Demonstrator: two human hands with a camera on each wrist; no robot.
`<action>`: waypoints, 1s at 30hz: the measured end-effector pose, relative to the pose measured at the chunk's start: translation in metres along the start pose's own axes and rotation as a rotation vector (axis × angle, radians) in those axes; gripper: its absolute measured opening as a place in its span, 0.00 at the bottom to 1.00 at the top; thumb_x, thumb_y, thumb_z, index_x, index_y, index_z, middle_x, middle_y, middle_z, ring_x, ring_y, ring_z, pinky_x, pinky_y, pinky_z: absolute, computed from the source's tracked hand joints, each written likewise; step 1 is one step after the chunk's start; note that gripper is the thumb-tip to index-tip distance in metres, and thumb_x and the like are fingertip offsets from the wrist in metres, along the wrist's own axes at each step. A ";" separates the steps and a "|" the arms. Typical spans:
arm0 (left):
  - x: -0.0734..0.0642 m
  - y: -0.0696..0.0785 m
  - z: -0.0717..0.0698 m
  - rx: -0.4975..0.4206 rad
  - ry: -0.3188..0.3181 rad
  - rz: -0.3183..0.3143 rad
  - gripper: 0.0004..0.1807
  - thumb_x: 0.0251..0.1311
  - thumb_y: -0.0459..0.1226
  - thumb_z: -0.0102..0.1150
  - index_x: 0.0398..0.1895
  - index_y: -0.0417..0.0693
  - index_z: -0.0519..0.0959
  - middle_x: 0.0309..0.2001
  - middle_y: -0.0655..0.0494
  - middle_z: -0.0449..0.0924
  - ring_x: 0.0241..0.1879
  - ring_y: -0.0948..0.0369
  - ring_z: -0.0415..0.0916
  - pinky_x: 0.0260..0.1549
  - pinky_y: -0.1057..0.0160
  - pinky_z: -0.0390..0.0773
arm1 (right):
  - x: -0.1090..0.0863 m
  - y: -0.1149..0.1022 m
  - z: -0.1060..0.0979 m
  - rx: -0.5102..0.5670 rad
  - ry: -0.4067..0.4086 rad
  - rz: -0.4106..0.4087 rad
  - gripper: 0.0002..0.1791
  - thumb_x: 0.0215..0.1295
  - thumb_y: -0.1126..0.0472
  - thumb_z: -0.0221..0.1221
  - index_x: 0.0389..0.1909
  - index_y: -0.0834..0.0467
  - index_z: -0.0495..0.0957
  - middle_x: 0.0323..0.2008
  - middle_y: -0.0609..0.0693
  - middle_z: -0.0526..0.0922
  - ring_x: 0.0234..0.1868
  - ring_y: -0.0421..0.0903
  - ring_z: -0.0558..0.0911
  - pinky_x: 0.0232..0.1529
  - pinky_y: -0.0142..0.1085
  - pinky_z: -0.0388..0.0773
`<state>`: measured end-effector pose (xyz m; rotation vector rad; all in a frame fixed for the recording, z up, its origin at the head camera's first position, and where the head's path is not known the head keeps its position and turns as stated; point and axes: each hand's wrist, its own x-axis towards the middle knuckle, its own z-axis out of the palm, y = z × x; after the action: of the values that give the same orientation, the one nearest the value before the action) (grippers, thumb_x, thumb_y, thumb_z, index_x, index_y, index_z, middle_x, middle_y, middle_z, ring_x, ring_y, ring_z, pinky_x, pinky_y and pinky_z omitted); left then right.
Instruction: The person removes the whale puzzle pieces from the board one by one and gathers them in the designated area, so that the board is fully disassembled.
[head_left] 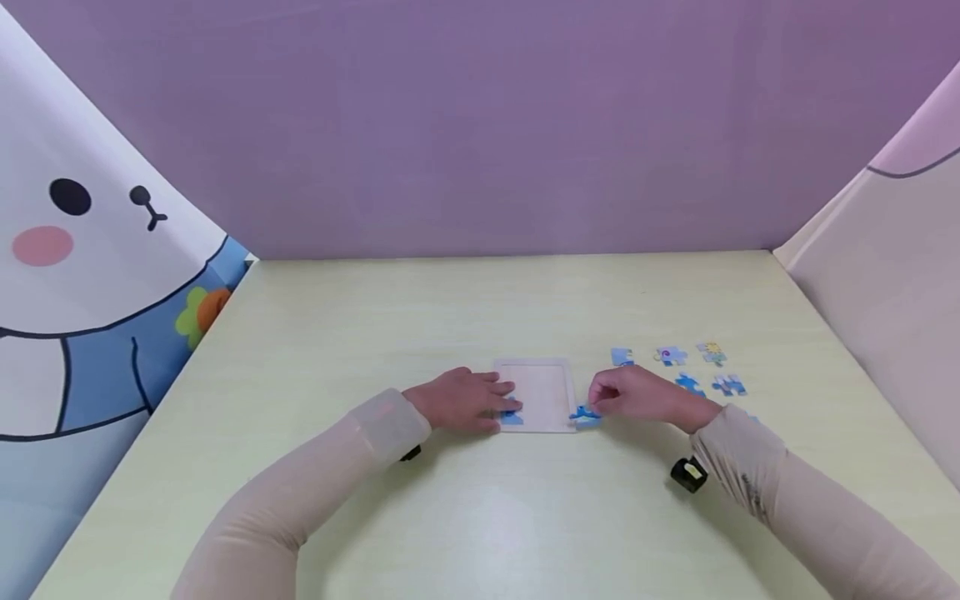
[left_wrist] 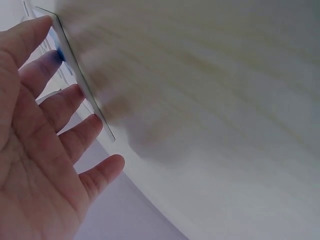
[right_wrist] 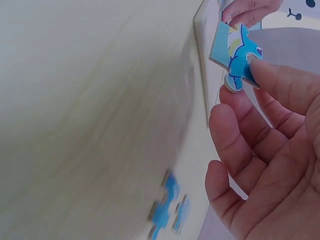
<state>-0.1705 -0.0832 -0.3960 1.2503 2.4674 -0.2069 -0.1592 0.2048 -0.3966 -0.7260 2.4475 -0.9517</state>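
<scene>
A shallow pale puzzle tray point(head_left: 536, 387) lies flat on the table, with one blue jigsaw piece point(head_left: 512, 418) in its near left corner. My left hand point(head_left: 461, 402) rests over the tray's left edge, its fingers spread and touching the tray and that piece. In the left wrist view the fingertips line the tray's rim point(left_wrist: 80, 75). Just past the tray's right edge, my right hand point(head_left: 637, 393) pinches another jigsaw piece point(right_wrist: 239, 57) between thumb and fingers. This piece is light and dark blue with a bit of yellow, and stands tilted.
Several loose jigsaw pieces lie to the right of the tray, among them a light blue piece point(head_left: 622, 357), a purple-blue piece point(head_left: 671, 356) and a yellow-patterned piece point(head_left: 712, 352). Closer to the right forearm are a blue piece point(head_left: 688, 383) and a mixed-colour piece point(head_left: 729, 385).
</scene>
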 end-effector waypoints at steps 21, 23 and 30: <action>0.001 -0.002 -0.003 -0.021 0.021 0.014 0.25 0.69 0.48 0.50 0.69 0.61 0.68 0.70 0.55 0.62 0.69 0.53 0.58 0.59 0.51 0.67 | -0.029 0.042 -0.036 0.047 -0.117 0.129 0.05 0.65 0.63 0.57 0.30 0.58 0.77 0.24 0.44 0.72 0.25 0.41 0.68 0.29 0.32 0.66; 0.001 -0.002 -0.003 -0.027 0.016 0.009 0.25 0.69 0.48 0.50 0.69 0.61 0.67 0.70 0.55 0.61 0.69 0.53 0.58 0.59 0.51 0.66 | -0.031 0.043 -0.039 0.041 -0.144 0.139 0.05 0.65 0.63 0.57 0.30 0.59 0.77 0.23 0.44 0.71 0.24 0.41 0.68 0.29 0.32 0.66; 0.001 -0.002 -0.004 -0.024 0.015 0.013 0.25 0.68 0.48 0.50 0.69 0.62 0.68 0.69 0.56 0.62 0.69 0.53 0.58 0.60 0.53 0.66 | -0.038 0.051 -0.051 0.029 -0.204 0.218 0.06 0.66 0.64 0.56 0.29 0.58 0.76 0.22 0.44 0.70 0.25 0.41 0.68 0.31 0.32 0.66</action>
<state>-0.1739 -0.0820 -0.3928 1.2612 2.4664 -0.1643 -0.1736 0.2843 -0.3910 -0.5067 2.2735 -0.7871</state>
